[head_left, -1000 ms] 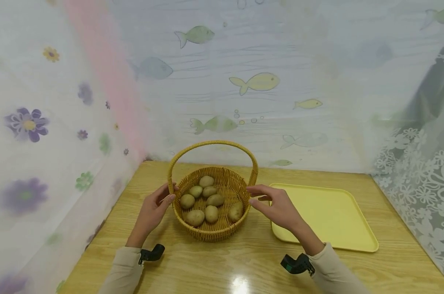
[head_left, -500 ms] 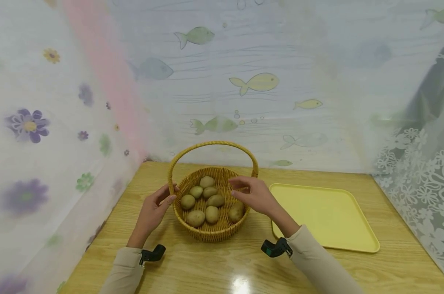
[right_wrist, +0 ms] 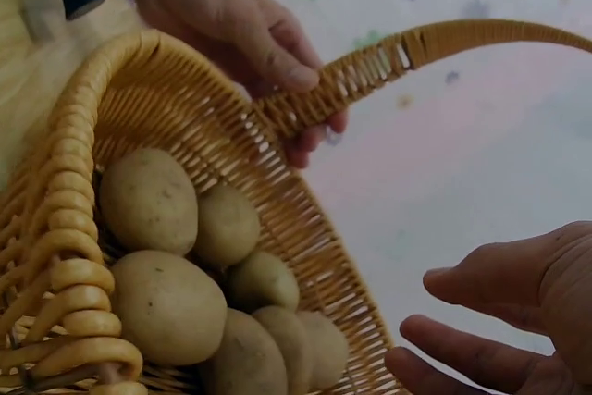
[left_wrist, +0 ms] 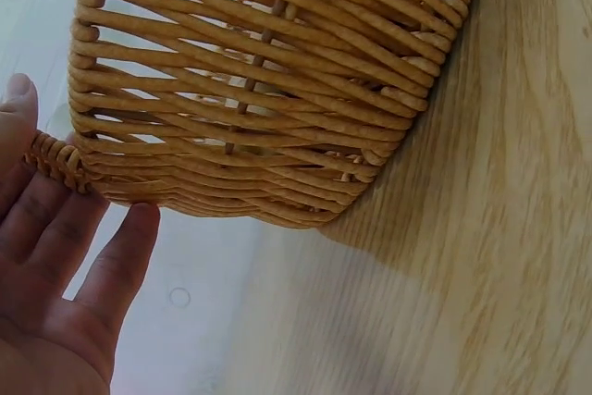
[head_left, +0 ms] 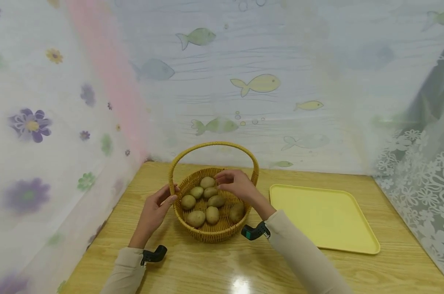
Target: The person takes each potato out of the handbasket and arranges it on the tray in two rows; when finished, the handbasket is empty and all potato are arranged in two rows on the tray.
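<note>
Hands, two: left hand point(head_left: 151, 212) pinching the handle point(head_left: 215, 143) at its left foot; right hand point(head_left: 239, 185) loosely spread over the basket point(head_left: 211, 236), grasping nothing. Potatoes point(head_left: 196, 219), lying in the basket, below the right hand. Left wrist view: potatoes hard to make out behind wicker; left hand cut off.

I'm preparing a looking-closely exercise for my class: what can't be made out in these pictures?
- Head view: yellow tray, near-left corner hidden by the right sleeve.
- Left wrist view: potatoes, screened by the wicker basket.
- Left wrist view: left hand, partly cut off by the left edge.
- Right wrist view: basket handle, far end cut off by the right edge.
- Right wrist view: right hand, partly cut off there too.
</note>
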`<state>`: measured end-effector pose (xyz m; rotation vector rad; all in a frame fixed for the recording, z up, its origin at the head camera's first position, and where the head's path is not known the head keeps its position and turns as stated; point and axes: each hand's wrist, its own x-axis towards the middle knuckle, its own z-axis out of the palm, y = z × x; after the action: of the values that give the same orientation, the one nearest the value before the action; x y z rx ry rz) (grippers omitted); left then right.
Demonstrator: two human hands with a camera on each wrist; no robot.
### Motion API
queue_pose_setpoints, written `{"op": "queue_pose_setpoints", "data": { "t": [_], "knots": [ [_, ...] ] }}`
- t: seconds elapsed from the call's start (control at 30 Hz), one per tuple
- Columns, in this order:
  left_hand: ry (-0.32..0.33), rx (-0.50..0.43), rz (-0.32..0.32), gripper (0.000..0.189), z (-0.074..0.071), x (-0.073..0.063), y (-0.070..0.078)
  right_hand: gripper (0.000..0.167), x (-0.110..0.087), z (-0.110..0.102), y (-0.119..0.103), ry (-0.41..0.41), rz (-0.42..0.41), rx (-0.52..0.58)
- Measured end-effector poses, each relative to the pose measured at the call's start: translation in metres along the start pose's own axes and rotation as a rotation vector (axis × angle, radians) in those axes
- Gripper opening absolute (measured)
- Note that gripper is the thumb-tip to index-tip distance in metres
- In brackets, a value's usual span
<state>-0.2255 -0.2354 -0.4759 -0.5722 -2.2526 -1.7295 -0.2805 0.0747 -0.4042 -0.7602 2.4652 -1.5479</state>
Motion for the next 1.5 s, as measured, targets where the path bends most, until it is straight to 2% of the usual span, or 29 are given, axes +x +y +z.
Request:
{"op": "queue_pose_setpoints", "data": {
  "t": [0.17, 0.37, 0.6, 0.8, 1.0, 1.27, 1.5],
  "knots": [
    [0.015, -0.002, -0.006, 0.041, 0.001, -0.001, -0.002, 0.029, 0.013, 0.008, 0.005, -0.033, 0.035, -0.039],
    [0.023, -0.002, -0.009, 0.042, 0.003, 0.0, -0.002, 0.029, 0.022, 0.016, 0.015, -0.035, 0.087, -0.101],
    [0.034, -0.006, -0.018, 0.042, 0.005, -0.001, -0.005, 0.032, 0.02, 0.023, 0.026, -0.003, 0.186, -0.106],
    [0.033, -0.002, -0.002, 0.041, 0.005, -0.001, -0.005, 0.035, 0.016, 0.029, 0.035, -0.036, 0.265, -0.115],
    [0.021, 0.006, 0.006, 0.041, 0.004, -0.001, -0.003, 0.036, 0.014, 0.032, 0.038, -0.043, 0.259, -0.1],
    [0.028, 0.011, -0.001, 0.041, 0.004, -0.001, 0.001, 0.024, 0.013, 0.03, 0.038, -0.027, 0.185, -0.126],
    [0.025, -0.011, 0.019, 0.04, 0.004, -0.001, -0.001, 0.024, 0.009, 0.026, 0.034, -0.027, 0.146, -0.047]
  ]
}}
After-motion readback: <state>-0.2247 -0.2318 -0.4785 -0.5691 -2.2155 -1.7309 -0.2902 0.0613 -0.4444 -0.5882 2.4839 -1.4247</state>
